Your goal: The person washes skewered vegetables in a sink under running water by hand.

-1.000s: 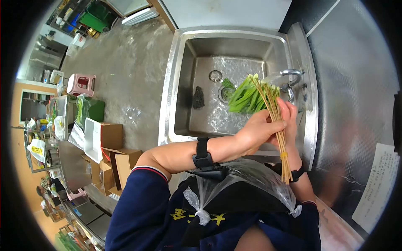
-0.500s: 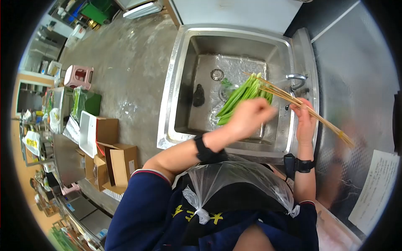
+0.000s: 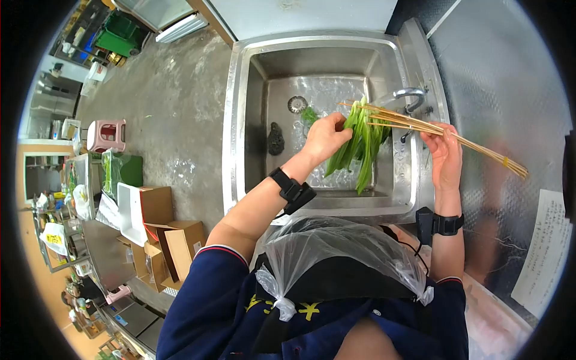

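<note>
My right hand (image 3: 444,153) is wrapped round a bundle of thin bamboo skewers (image 3: 474,147) that slants out over the sink. Long green leafy vegetables (image 3: 361,141) hang at the skewers' far ends, pale stalks up and leaves down; how they are fixed there is hard to make out. With fingers curled in, my left hand (image 3: 327,141) pinches at the left edge of the greens. Below is the steel sink (image 3: 231,144), with a faucet (image 3: 411,93) just behind the skewers.
In the sink lie a dark scrubber-like lump (image 3: 275,139), a small green sprig (image 3: 309,115) and the drain (image 3: 297,104). A metal wall (image 3: 498,108) rises close on the right. Cardboard boxes (image 3: 183,249) and a pink stool (image 3: 107,135) stand at left.
My left hand has moved left and up to the greens' edge. The greens have swung to hang more steeply. My right hand still holds the skewers, and the view has shifted slightly.
</note>
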Available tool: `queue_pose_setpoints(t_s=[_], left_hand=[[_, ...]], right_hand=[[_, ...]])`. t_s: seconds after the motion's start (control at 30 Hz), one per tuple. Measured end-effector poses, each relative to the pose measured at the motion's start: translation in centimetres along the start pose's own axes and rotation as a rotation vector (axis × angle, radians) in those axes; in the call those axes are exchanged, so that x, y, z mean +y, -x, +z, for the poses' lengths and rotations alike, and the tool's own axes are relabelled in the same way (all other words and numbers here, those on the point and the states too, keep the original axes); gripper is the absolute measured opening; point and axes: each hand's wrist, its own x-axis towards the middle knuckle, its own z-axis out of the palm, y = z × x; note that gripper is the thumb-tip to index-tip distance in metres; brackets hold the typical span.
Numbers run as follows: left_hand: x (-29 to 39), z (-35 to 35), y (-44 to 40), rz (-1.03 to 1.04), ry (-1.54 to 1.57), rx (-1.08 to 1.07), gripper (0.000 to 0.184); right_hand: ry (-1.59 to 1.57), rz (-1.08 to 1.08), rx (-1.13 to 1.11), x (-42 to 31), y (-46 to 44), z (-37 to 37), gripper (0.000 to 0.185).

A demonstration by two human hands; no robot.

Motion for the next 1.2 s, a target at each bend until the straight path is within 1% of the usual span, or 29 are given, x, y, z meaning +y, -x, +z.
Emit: queue_pose_setpoints(t_s=[0.03, 0.07, 0.13, 0.17, 0.2, 0.27, 0.3, 0.4, 0.43, 0.5, 0.53, 0.6, 0.63, 0.77, 0.83, 0.87, 0.93, 0.97, 1.0, 1.07, 1.1, 1.17, 1.2], left_hand=[[0.0, 0.0, -0.1, -0.002, -0.05, -0.009, 0.022], [-0.5, 0.0, -0.5, -0.003, -0.048, -0.017, 0.022], [-1.5, -0.4, -1.3, -0.084, 0.286, -0.068, 0.016], [-1.8, -0.3, -1.6, -0.122, 0.477, -0.081, 0.018], [-1.3, -0.6, -1.4, -0.122, 0.474, -0.074, 0.018], [-0.2, -1.2, -0.9, -0.235, 0.684, -0.208, 0.021], [-0.4, -1.2, -0.9, -0.204, 0.695, -0.222, 0.024], [-0.9, -1.2, -1.5, -0.223, 0.73, -0.275, 0.026], [-0.7, -1.0, -1.6, -0.222, 0.728, -0.275, 0.026], [-0.4, -0.6, -1.9, -0.195, 0.569, -0.254, 0.027], [-0.9, -0.4, -2.2, -0.196, 0.57, -0.256, 0.027], [-1.9, 0.0, -2.9, -0.2, 0.425, -0.261, 0.026], [-2.2, -0.1, -3.1, -0.2, 0.432, -0.282, 0.023], [-2.6, 0.1, -3.9, -0.171, 0.443, -0.275, 0.026], [-2.4, 0.2, -4.6, -0.249, 0.581, -0.301, 0.03], [-2.5, 0.2, -5.1, -0.245, 0.582, -0.305, 0.03], [-3.3, -0.1, -6.2, -0.195, 0.41, -0.312, 0.034], [-3.8, -0.1, -6.7, -0.116, 0.304, -0.267, 0.036], [-3.5, -0.3, -6.9, -0.116, 0.304, -0.269, 0.036], [-3.0, -0.7, -7.1, -0.036, 0.058, -0.259, 0.037], [-3.0, -0.7, -7.2, -0.036, 0.058, -0.262, 0.037], [-2.9, -0.7, -7.5, -0.128, 0.132, -0.318, 0.037], [-2.6, -0.7, -7.5, -0.127, 0.134, -0.322, 0.037]], right_hand=[[-0.001, 0.017, -0.007, 0.0, 0.0, -0.1, 0.02], [0.003, 0.018, 0.001, -0.1, 0.0, -0.3, 0.02], [0.003, 0.039, -0.032, 0.0, 0.0, -0.6, 0.018], [0.001, 0.039, -0.032, 0.0, 0.0, -0.7, 0.018], [-0.002, 0.051, -0.025, 0.0, 0.0, -0.7, 0.018], [-0.004, 0.068, -0.025, 0.1, -0.2, -0.4, 0.017], [-0.01, 0.068, -0.02, 0.0, -0.1, -0.3, 0.017], [-0.021, 0.07, -0.008, -0.2, 0.0, -0.6, 0.016], [-0.03, 0.078, -0.01, -0.1, -0.1, -0.5, 0.016], [-0.021, 0.076, -0.013, -0.2, 0.1, -0.2, 0.015], [-0.007, 0.076, -0.013, -0.3, 0.2, -0.1, 0.015], [0.025, 0.075, -0.008, -0.3, 0.4, 0.1, 0.016], [0.052, 0.07, -0.007, -0.3, 0.4, 0.2, 0.016], [0.068, 0.073, 0.014, 0.2, 0.2, 0.7, 0.016], [0.111, 0.041, 0.03, 0.8, -0.1, 1.2, 0.015], [0.114, 0.037, 0.033, 1.0, -0.3, 1.1, 0.015], [0.103, 0.044, 0.037, 1.5, -0.5, 1.0, 0.014], [0.104, 0.043, 0.039, 1.6, -0.6, 1.0, 0.014], [0.1, 0.05, 0.05, 1.7, -0.6, 0.9, 0.014], [0.097, 0.059, 0.065, 1.8, -0.5, 1.0, 0.015], [0.123, 0.057, 0.067, 1.8, -0.5, 1.0, 0.015], [0.151, 0.054, 0.073, 1.8, -0.6, 1.2, 0.015], [0.15, 0.056, 0.068, 1.8, -0.6, 1.3, 0.015]])
